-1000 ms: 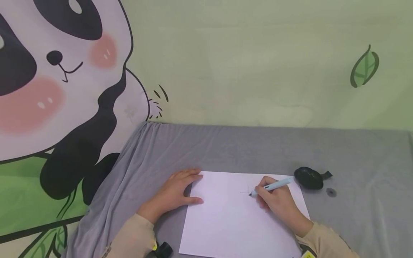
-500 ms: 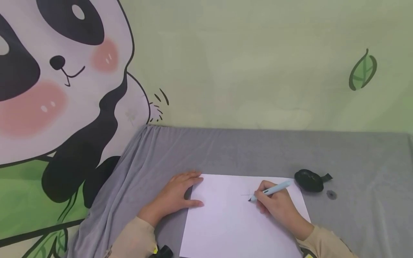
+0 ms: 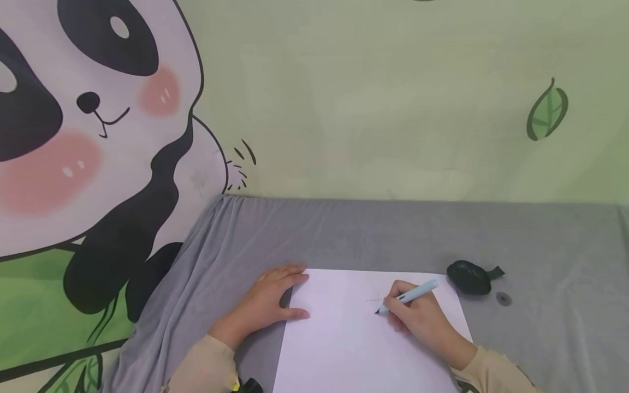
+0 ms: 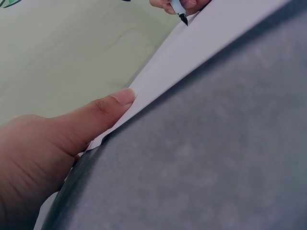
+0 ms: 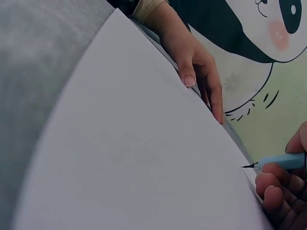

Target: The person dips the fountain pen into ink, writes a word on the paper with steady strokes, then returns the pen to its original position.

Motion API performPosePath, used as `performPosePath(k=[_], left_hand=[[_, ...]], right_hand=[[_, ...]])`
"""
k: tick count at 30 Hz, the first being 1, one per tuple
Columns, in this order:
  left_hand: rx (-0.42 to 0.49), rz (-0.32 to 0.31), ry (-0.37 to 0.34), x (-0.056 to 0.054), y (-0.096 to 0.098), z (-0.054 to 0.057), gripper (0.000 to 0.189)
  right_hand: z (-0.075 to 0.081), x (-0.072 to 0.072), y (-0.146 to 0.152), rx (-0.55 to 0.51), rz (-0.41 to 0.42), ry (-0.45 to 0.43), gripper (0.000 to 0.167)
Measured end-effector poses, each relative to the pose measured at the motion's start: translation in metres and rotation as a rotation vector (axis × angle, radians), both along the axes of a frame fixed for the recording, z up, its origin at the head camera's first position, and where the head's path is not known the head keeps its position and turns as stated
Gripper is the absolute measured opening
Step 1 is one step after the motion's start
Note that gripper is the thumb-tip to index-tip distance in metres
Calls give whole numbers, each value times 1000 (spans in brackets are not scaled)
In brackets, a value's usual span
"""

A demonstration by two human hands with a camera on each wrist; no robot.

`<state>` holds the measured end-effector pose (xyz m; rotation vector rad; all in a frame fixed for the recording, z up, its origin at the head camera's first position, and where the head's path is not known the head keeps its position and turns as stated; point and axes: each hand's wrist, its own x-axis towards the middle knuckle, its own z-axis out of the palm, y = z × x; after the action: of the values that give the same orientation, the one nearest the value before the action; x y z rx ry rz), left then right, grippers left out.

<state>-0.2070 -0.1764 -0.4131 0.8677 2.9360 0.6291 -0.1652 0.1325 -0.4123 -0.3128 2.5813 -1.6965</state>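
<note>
A sheet of white paper [image 3: 324, 349] lies on the grey cloth. Two faint crossing lines [image 3: 374, 299] show on its upper part. My right hand [image 3: 417, 311] pinches a light-blue pen [image 3: 417, 291] with a dark pointed tip, which stands at the paper just below those lines. In the right wrist view the same pen [image 5: 283, 161] sits between thumb and fingers. My left hand [image 3: 265, 300] lies spread at the paper's left edge, fingers near the top corner. Its thumb [image 4: 112, 103] rests on the edge in the left wrist view.
Right of the paper's top corner lies a rounded black object [image 3: 468, 277] with a short dark tab. Beside it is a small grey disc [image 3: 503, 298]. Behind the grey cloth [image 3: 373, 229] rises a pale green wall [image 3: 373, 109] with a painted panda [image 3: 132, 136].
The pen tip has moved a short way down the paper and slightly left, away from the crossing lines. My left hand keeps its place on the edge. The head view has tilted slightly.
</note>
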Motion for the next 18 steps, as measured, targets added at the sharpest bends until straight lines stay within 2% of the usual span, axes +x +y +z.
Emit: performPosePath(k=[18], left_hand=[[13, 4, 0, 1, 0, 0, 73]], right_hand=[[0, 0, 0, -1, 101, 29, 15]])
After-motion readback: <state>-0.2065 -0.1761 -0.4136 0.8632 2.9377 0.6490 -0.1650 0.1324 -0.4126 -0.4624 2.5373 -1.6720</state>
